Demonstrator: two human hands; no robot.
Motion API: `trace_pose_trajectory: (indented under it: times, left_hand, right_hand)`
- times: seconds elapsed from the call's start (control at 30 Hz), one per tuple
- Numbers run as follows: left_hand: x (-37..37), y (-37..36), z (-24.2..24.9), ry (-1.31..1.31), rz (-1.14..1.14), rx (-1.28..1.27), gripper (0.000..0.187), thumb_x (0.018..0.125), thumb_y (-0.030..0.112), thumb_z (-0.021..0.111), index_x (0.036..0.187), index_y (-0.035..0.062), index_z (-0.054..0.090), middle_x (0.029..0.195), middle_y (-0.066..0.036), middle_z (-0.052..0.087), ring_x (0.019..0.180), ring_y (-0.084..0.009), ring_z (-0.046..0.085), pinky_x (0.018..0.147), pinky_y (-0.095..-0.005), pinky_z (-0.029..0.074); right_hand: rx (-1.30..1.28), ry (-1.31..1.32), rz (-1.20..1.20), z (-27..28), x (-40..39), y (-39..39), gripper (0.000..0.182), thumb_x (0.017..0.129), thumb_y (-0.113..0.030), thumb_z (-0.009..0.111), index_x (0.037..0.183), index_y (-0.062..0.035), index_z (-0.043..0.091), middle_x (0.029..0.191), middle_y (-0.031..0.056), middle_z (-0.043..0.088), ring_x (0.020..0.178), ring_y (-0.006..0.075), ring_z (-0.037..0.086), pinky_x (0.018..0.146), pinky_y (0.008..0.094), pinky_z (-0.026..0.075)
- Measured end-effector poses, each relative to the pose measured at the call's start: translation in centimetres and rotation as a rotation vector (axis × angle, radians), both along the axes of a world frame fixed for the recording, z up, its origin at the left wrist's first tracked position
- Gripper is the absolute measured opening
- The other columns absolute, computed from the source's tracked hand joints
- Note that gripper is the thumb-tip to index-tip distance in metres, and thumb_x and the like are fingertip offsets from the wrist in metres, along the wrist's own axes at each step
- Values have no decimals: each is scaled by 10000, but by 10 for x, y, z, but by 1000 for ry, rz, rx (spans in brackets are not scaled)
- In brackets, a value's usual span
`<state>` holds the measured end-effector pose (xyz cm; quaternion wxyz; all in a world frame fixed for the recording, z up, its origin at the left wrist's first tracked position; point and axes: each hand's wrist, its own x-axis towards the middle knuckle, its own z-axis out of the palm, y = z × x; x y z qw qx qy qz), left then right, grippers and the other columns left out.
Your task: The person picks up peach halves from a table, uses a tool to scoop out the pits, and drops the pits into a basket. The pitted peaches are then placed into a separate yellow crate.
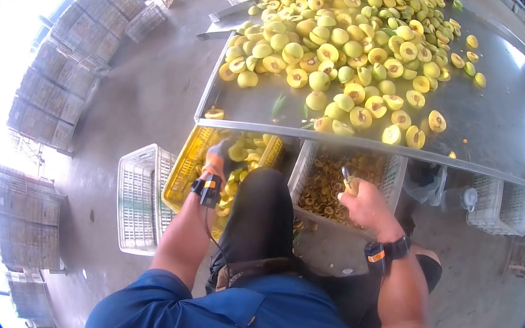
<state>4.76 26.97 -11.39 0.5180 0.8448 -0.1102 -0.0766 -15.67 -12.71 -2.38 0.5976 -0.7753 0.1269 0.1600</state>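
Note:
My left hand (pixel 218 158), in an orange and grey glove, is over the yellow crate (pixel 180 173) of halved yellow-green fruit. A blurred fruit half (pixel 237 151) sits right at its fingertips, and I cannot tell whether they grip it. My right hand (pixel 366 206) is bare and closed around a small pitting tool (pixel 346 175), its metal tip pointing up and away from me. Below that hand stands a pale crate (pixel 393 188) filled with brown pits and scraps. Ahead, a heap of peach-like halves (pixel 332 37), many with brown hollows, covers much of the metal table (pixel 480 120).
A white crate (pixel 138 204) stands left of the yellow one. Under the table on the right are a clear plastic bag (pixel 424 185) and more white crates (pixel 499 205). Stacked crates (pixel 53 93) line the left side. The table's front edge (pixel 345 140) runs above both nearer crates.

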Motion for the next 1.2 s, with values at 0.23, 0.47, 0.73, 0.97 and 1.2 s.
trace_pose_trajectory:
  times: [0.23,0.47,0.73,0.97,1.2]
  left_hand:
    - [34,9,-6,612,583,-564,337,978,229,676,1245,24,699,1165,-175,716,955,-354,739,817,-435,648]
    - [38,19,-29,62,491,-10,124,902,154,757,993,74,784,872,-103,760,746,-261,731,675,-387,590]
    - [-2,-156,80,-512,-43,299,241,930,101,780,1146,-2,753,991,-141,774,935,-227,742,840,-338,579]
    - [-8,-287,132,-244,-423,843,524,951,538,671,1164,69,768,1109,-203,772,1043,-385,733,909,-470,572]
    - [8,-313,112,-194,-531,845,429,901,393,735,1154,50,779,1167,-214,759,1075,-400,724,938,-469,567]
  right_hand:
    - [-53,-67,23,-2,6,3,274,946,-237,711,967,14,601,840,148,656,779,265,620,761,427,508]
    - [-63,-111,21,-1,4,4,289,937,-243,706,958,24,599,854,213,671,790,371,644,763,456,513]
    - [-122,-109,37,7,-1,-2,322,928,-269,712,1003,30,616,917,281,698,912,478,676,818,496,528]
    - [-110,-150,-7,1,0,-6,289,954,-215,712,1076,33,629,973,241,694,911,410,663,856,459,519]
    - [-75,-170,-33,16,2,-9,330,928,-226,692,1106,48,642,1036,314,715,1037,501,675,892,515,527]
